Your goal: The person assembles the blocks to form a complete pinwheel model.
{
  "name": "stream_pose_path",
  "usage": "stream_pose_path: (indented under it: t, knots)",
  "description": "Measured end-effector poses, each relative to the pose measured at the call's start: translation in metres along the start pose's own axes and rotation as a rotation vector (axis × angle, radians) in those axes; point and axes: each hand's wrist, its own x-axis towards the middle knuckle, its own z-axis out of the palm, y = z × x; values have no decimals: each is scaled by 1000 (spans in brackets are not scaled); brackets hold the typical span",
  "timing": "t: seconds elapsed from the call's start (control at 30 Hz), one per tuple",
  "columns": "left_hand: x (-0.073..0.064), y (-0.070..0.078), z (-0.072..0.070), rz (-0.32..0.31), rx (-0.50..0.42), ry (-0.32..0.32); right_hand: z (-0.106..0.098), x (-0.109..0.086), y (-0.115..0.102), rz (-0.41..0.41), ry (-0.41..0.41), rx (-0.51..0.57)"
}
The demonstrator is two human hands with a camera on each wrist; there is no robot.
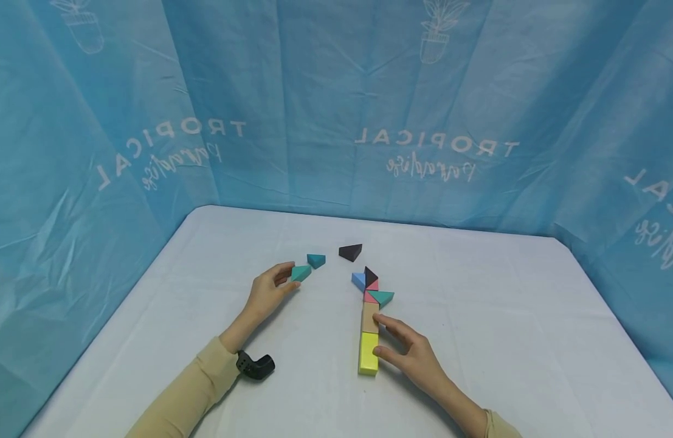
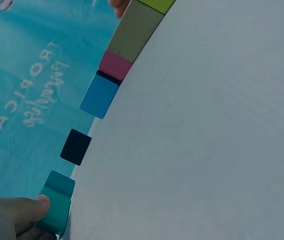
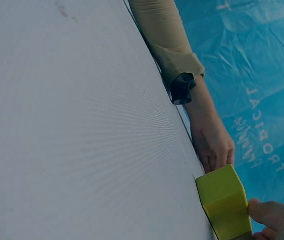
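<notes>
Left sleeve [image 1: 177,389]: tan, slanting across the worktop [image 1: 478,292].
Yellow block [image 1: 368,354]: long axis aimed at the worktop's far edge, end to end with the wooden block [image 1: 370,317].
Right hand [image 1: 415,359]: spread wide, thumb at yellow, fingertip at wood.
Left hand [image 1: 265,295]: pinching the green triangle [image 1: 301,273] left of those blocks, one corner toward the right edge.
Teal triangle [image 1: 316,260]: just beyond, pointing away from the far edge.

Head view bright, soft shadows by L hand [image 1: 267,295] & R hand [image 1: 415,356]; wrist views dimmer, bluish, w/ faint moiré on tabletop [image 3: 107,135]
</notes>
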Motion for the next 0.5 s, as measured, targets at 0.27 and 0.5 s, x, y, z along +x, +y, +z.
stream_pose_path:
  t: [0.27, 0.5]
  knots:
    - [0, 1, -2, 34, 24, 14, 0, 0, 1, 20, 10, 4]
    - [3, 13, -11, 131, -30, 50, 1, -1, 1, 23, 12, 4]
